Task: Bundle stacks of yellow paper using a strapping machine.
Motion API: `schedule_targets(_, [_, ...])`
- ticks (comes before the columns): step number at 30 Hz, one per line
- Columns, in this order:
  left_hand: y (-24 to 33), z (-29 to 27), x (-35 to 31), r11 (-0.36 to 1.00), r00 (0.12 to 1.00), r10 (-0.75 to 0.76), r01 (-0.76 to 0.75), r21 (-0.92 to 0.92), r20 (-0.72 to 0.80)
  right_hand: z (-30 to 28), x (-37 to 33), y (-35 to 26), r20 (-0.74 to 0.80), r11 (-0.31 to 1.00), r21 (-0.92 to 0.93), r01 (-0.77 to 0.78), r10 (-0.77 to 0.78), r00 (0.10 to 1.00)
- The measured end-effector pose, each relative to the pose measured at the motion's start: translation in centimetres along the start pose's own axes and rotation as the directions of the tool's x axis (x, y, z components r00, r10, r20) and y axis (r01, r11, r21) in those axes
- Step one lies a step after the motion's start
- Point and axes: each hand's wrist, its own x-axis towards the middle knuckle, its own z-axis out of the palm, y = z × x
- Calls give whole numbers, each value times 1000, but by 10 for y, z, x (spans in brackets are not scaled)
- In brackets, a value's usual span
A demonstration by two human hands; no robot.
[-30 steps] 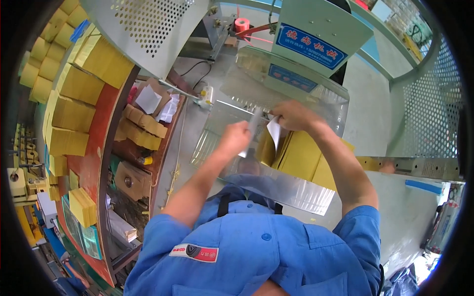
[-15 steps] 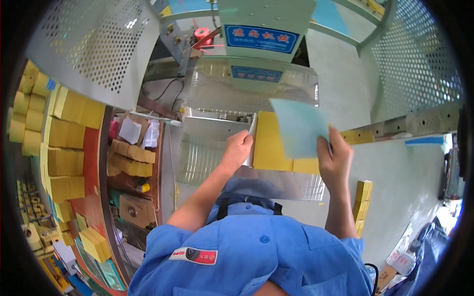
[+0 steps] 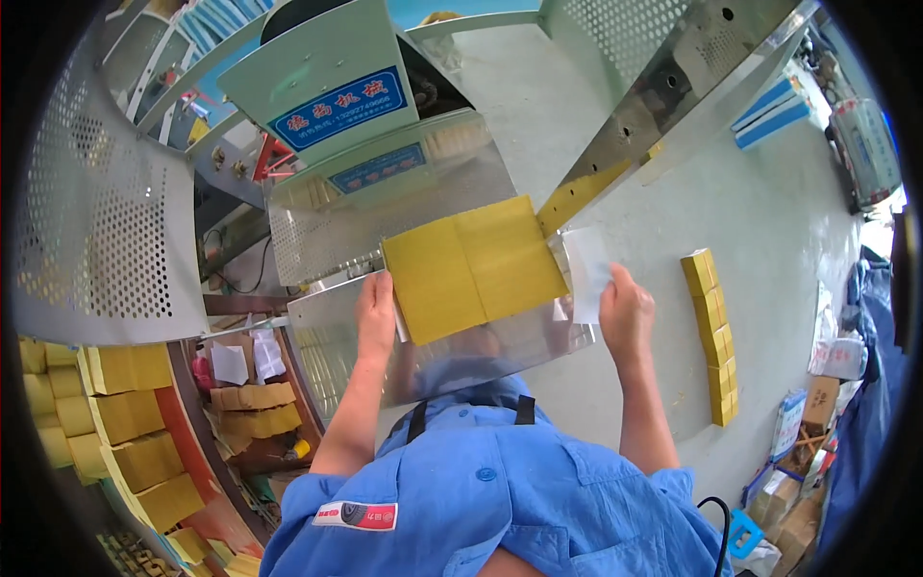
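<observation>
Student: What occupies the foreground?

Tutor: A blue work shirt (image 3: 500, 495), its short sleeves leading to two bare forearms.

Student: And the hands?

Tutor: The left hand (image 3: 376, 315) stands upright at the left end of the yellow paper stack (image 3: 476, 269), thumb uppermost; a thin white edge shows beside it. Whether it grips this edge or merely presses cannot be told. The right hand (image 3: 627, 310) is closed on a pale sheet (image 3: 588, 274), pinched between thumb and fingers, just beyond the stack's right end.

Student: Where does the stack lie?

Tutor: Slightly askew on a shiny metal plate (image 3: 452, 370), between the hands. A seam divides its top face into two parts.

Student: What flanks it?

Tutor: To the left, a red-topped bench (image 3: 188, 409) bearing yellow bundles (image 3: 141, 415); to the right, on the floor, a row of small yellow blocks (image 3: 717, 346).

Student: And behind?

Tutor: A sloping metal sheet (image 3: 385, 197) reflecting a blue label (image 3: 338, 106); above it, the pale green housing (image 3: 317, 62) carrying that label; at upper right, a metal rail (image 3: 654, 106) pierced with holes.
</observation>
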Motion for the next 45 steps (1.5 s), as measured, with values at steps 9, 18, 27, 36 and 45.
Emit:
schedule_targets(9, [16, -13, 47, 994, 952, -67, 91, -68, 297, 27, -6, -18, 228, 961, 263, -84, 22, 973])
schedule_targets(18, [3, -17, 34, 944, 910, -178, 266, -198, 373, 30, -17, -33, 375, 912, 355, -207, 64, 925])
schedule_targets(27, [20, -8, 32, 942, 920, -227, 291, -168, 320, 21, 9, -15, 390, 918, 395, -33, -135, 911])
schedule_targets(36, [-34, 13, 3, 922, 973, -188, 221, -318, 134, 38, -2, -38, 391, 829, 544, -131, -112, 913])
schedule_targets(45, [-46, -20, -1, 921, 981, -163, 190, -340, 106, 39, 10, -64, 430, 872, 462, -160, -62, 901])
